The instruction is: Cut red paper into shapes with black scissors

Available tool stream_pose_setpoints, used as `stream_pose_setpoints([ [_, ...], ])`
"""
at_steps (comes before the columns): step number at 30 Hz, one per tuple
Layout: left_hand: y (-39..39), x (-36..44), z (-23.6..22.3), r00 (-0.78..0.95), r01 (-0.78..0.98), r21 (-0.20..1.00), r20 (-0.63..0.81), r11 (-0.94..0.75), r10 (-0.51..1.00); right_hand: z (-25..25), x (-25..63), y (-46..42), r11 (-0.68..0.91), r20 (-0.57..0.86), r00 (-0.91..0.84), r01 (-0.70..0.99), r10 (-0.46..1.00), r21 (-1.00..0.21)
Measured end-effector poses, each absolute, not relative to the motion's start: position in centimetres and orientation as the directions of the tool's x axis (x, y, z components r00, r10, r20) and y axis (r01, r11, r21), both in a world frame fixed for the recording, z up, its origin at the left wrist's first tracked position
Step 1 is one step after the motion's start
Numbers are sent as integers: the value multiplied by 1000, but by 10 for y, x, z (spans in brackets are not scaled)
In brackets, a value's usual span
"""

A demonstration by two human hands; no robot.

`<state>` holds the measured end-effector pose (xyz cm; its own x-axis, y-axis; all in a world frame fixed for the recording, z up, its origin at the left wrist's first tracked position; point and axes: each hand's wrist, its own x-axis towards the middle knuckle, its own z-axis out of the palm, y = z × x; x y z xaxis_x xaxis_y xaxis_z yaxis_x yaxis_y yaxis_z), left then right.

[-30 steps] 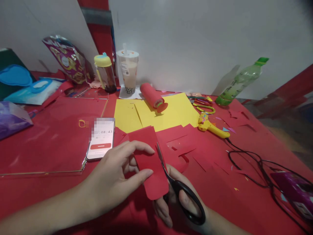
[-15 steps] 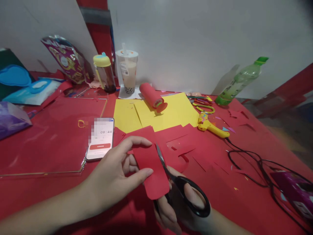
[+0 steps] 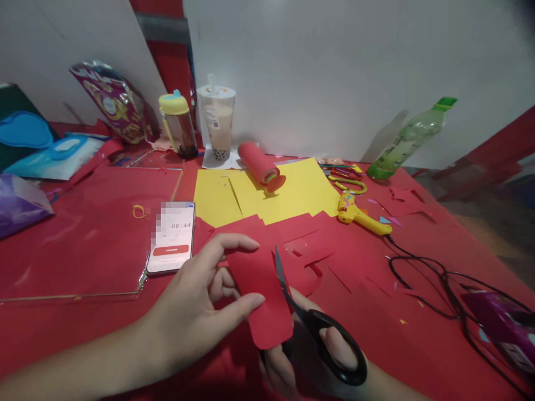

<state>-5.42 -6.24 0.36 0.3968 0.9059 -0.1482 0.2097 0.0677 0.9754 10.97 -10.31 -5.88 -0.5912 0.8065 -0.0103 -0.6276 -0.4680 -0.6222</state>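
My left hand [image 3: 217,289] pinches a strip of red paper [image 3: 270,306] with rounded lower corners, its thumb lying across the front. Black-handled scissors [image 3: 313,328] are in my right hand [image 3: 338,348], with the thumb through the upper loop. One blade shows along the right edge of the red paper; the other is hidden, as are most of my right fingers below. Under my hands lie red paper sheets [image 3: 307,228] and offcuts, with yellow sheets [image 3: 288,195] behind. A red paper-wrapped roll [image 3: 254,162] rests on the yellow sheets.
A phone [image 3: 173,239] lies left of my hands. At the right are a yellow glue gun [image 3: 363,218], its black cable [image 3: 443,273] and a tilted green bottle [image 3: 412,139]. Along the back stand a milk-tea cup [image 3: 219,122] and a yellow-lidded bottle [image 3: 178,122].
The scissors and my right hand have shifted slightly right and down, with the blades angled more steeply. The red paper's lower end has moved slightly right and down.
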Motion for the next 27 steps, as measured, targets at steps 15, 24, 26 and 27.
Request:
stream_pose_setpoints([
  [15, -57, -56, 5, 406, 471, 852, 20, -228, 914, -71, 115, -100, -297, 99, -563, -569, 821, -767],
  [24, -58, -57, 7, 399, 525, 818, 8, -236, 917, -72, 115, -99, -280, 99, -556, -554, 825, -784],
  [26, -57, -57, 6, 399, 531, 815, 1, -232, 917, -71, 115, -99, -292, 73, -549, -547, 833, -784],
  [27, -57, -57, 6, 400, 532, 815, -3, -229, 917, -70, 115, -99, -299, 61, -550, -541, 833, -786],
])
